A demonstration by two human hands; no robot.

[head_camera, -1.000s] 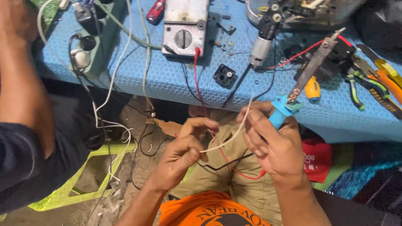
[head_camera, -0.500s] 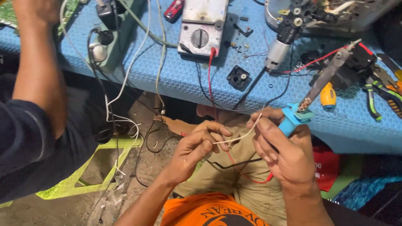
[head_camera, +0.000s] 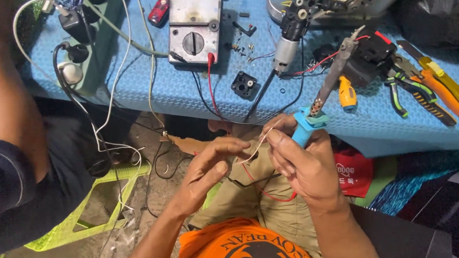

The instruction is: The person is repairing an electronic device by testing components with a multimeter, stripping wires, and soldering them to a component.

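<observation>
My right hand (head_camera: 302, 164) grips the blue handle of a soldering iron (head_camera: 324, 93), whose metal shaft points up and away over the blue table edge. Its fingertips also pinch one end of a thin pale wire (head_camera: 255, 147). My left hand (head_camera: 211, 170) pinches the other end of that wire, fingers curled, just left of the right hand. Both hands hover over my lap, below the table edge (head_camera: 304, 113). A red wire (head_camera: 269, 196) loops under my hands across my trousers.
On the blue table lie an analog multimeter (head_camera: 195, 23), a small motor (head_camera: 288, 44), a black socket part (head_camera: 244, 84), pliers (head_camera: 407, 87), an orange-yellow utility knife (head_camera: 444, 87) and a power strip (head_camera: 81, 42) with cables. Another person's arm (head_camera: 1, 102) reaches in at left. A green plastic stool (head_camera: 92, 208) lies on the floor.
The view has shifted closer to the table. My hands stayed together on the wire, with the soldering iron still in the right hand; the other person's arm moved further left.
</observation>
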